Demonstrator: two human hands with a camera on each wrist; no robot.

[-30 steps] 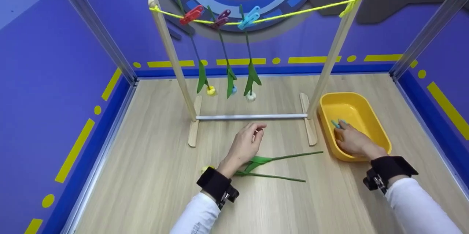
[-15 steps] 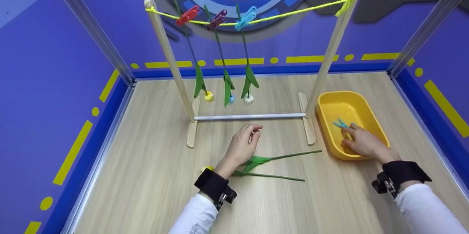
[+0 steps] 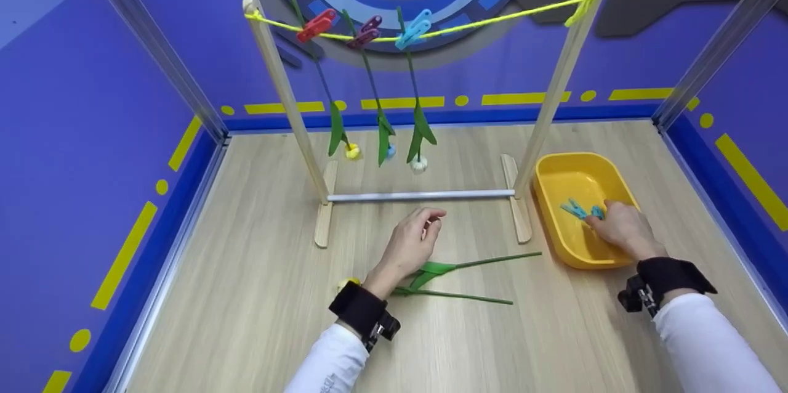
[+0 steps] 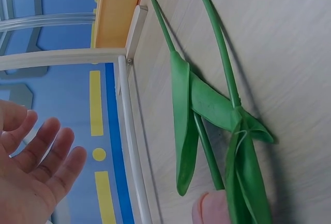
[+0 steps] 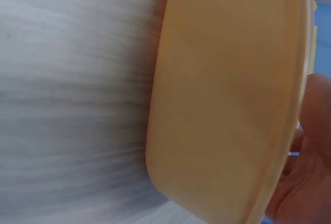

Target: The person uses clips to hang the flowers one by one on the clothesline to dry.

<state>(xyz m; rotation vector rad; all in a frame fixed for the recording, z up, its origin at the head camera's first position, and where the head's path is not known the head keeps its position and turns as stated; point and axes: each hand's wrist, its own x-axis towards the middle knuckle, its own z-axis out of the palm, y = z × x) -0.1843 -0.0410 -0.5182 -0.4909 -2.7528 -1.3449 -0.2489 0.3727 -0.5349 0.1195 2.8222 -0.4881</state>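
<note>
The right hand (image 3: 625,230) is inside a yellow tray (image 3: 569,180), a wooden post (image 3: 560,85) stands just left of the tray, and 2 flowers (image 3: 434,268) lie beneath the left hand (image 3: 409,242), its fingers loosely bent. In the tray, 1 blue clothespin (image 3: 574,209) slants from far left to near right, toward another clip (image 3: 597,213) at the right fingertips, partly hidden; its direction, and whether they pinch it, cannot be told.

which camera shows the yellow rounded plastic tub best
The head view: it looks down into the yellow rounded plastic tub, showing its inside, rim and light-blue plastic clothespins by the right hand. The right wrist view shows only outer wall and rim up close; the left wrist view, just a piece at the picture's top.
</note>
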